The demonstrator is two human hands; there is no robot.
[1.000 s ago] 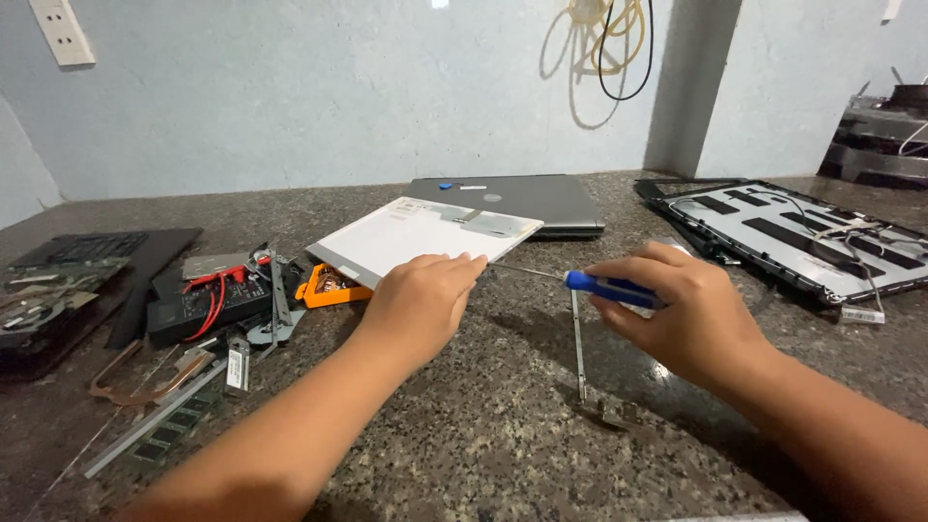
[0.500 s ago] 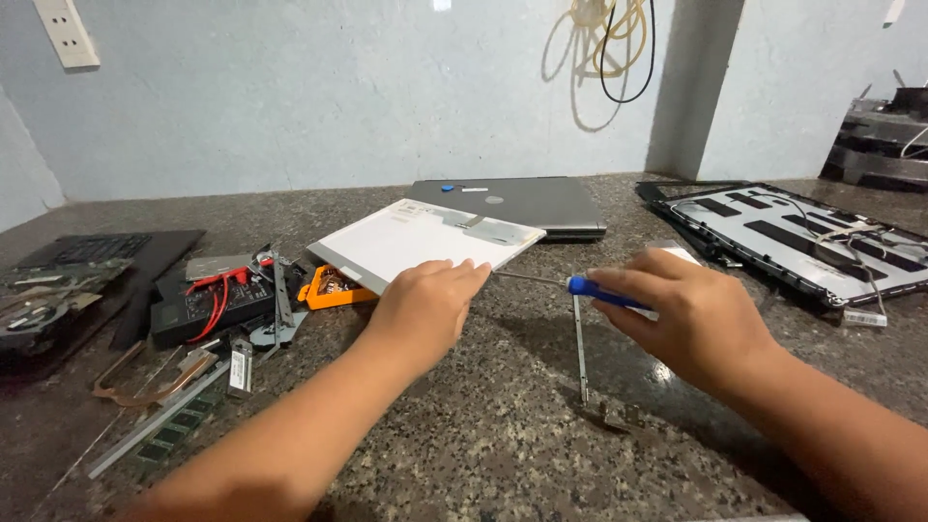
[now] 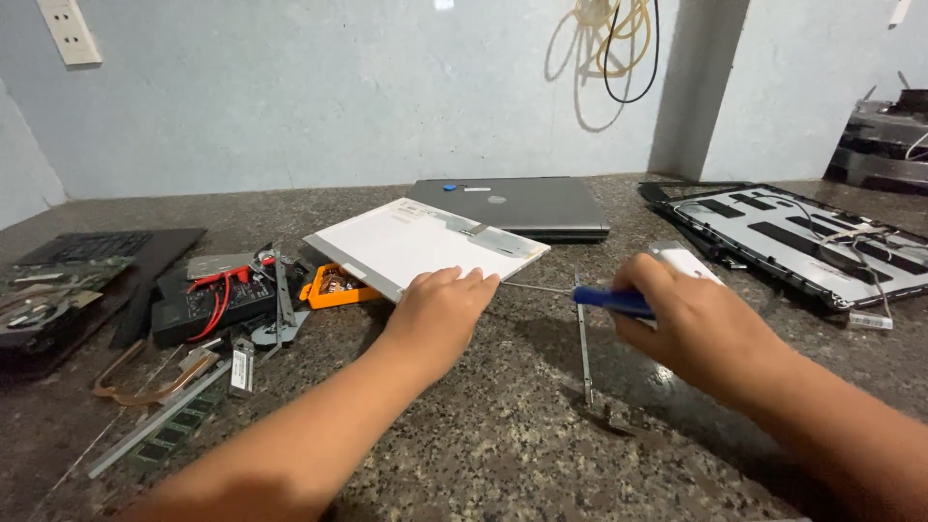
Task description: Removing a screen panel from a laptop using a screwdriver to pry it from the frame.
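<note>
My left hand [image 3: 437,311] rests flat on the near edge of a white laptop screen panel [image 3: 416,242] that lies tilted on the dark granite counter [image 3: 503,435]. A blue-handled screwdriver [image 3: 607,301] is held in my right hand [image 3: 691,324], its thin shaft pointing left at the panel's right corner. A thin metal bracket strip [image 3: 584,343] lies on the counter just below the screwdriver, between my two hands.
A closed grey laptop [image 3: 527,205] lies behind the panel. A laptop lid shell with cables [image 3: 807,242] sits at right. At left are an orange case [image 3: 329,286], a black part with red wires [image 3: 208,302], a keyboard piece [image 3: 82,253] and loose metal strips [image 3: 155,420].
My right hand has shifted the screwdriver slightly left and lower, toward the panel's corner. My left hand stays on the panel's edge.
</note>
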